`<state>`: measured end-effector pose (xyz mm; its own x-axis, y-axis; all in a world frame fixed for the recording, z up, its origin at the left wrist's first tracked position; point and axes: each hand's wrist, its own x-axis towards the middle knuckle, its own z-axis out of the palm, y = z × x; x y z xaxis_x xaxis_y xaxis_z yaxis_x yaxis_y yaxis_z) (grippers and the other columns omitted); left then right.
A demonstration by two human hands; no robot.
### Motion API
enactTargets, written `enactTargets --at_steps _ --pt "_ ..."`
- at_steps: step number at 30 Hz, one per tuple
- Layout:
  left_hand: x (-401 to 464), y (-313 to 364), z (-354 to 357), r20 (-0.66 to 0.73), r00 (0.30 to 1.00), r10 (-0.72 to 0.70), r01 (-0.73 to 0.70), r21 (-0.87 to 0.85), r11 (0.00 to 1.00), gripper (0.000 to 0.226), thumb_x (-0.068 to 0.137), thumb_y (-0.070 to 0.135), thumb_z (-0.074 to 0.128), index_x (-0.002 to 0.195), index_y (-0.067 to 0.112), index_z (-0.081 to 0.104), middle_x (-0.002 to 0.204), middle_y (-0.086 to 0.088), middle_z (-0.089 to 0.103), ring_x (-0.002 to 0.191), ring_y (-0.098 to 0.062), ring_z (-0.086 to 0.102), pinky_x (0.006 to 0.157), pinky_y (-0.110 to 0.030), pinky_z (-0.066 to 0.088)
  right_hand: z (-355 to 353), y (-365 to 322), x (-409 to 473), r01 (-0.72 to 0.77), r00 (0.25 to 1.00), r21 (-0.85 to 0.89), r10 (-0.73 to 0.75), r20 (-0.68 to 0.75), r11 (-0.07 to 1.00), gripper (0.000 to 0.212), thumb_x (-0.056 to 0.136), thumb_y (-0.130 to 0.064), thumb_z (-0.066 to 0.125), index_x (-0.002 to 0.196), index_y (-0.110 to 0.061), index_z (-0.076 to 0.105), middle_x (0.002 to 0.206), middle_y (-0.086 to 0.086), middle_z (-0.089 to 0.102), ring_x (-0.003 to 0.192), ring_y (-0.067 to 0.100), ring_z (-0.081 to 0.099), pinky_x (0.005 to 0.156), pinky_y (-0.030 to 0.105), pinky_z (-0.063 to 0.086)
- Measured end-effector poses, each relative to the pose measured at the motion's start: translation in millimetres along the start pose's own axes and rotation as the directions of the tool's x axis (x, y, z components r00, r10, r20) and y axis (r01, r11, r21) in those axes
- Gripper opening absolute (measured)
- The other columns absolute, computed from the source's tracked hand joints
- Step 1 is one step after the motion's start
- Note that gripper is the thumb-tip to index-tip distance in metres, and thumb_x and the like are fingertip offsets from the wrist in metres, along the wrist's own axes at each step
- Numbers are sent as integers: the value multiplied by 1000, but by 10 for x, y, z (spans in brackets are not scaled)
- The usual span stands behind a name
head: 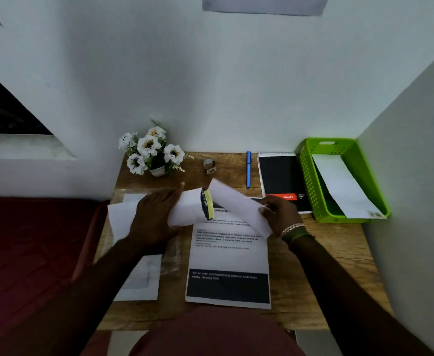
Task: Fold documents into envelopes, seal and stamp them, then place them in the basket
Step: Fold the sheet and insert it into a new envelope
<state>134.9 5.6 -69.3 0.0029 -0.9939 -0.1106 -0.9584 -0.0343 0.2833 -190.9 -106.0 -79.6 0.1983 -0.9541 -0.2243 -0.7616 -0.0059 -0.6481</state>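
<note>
So we're mid-stuffing here, as far as we can judge. Our left hand (154,222) lies over the left end of a folded white printed sheet with a black-and-yellow edge (187,210), fingers loosely wrapped round it, and the fold bulges up instead of lying flat. Our right hand (279,215) pinches the near-right end of a plain white paper envelope (236,204), which tilts up off the wooden desk (326,265) toward the folded sheet. The two papers meet between our hands; whether the sheet has actually entered the envelope's mouth we can't tell.

Handling-wise, this stuff is light and floppy, so it'll buckle if we push from the far end. Better to hold the folded sheet close to its leading edge and keep the envelope pinched at the corner so the mouth gapes. Creases set easily, so no hard squeezing.

Under both hands lies another flat printed white document with a dark band at the bottom (228,268), and more white envelopes (139,278) sit below our left hand. Beyond our right hand, the bright green perforated plastic basket (311,181) already holds one white envelope (347,186).
</note>
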Motion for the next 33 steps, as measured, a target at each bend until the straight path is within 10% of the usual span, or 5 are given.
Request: enactTargets --at_steps 8,33 --pt "40 23 -6 -44 999 -7 5 -62 998 125 62 61 74 162 27 7 155 -10 40 134 -33 44 109 -54 39 -251 40 -300 214 974 517 -139 -180 829 20 92 -3 66 106 -16 72 101 -7 73 83 -3 66 69 15 51" --pt "-51 274 -46 -63 983 172 -167 78 983 115 66 57 71 161 30 12 146 -3 37 136 -32 36 119 -60 20 -759 -168 -282 318 939 -59 -306 157 946 20 89 -17 72 107 -24 78 105 -9 75 93 3 68 82 17 51"
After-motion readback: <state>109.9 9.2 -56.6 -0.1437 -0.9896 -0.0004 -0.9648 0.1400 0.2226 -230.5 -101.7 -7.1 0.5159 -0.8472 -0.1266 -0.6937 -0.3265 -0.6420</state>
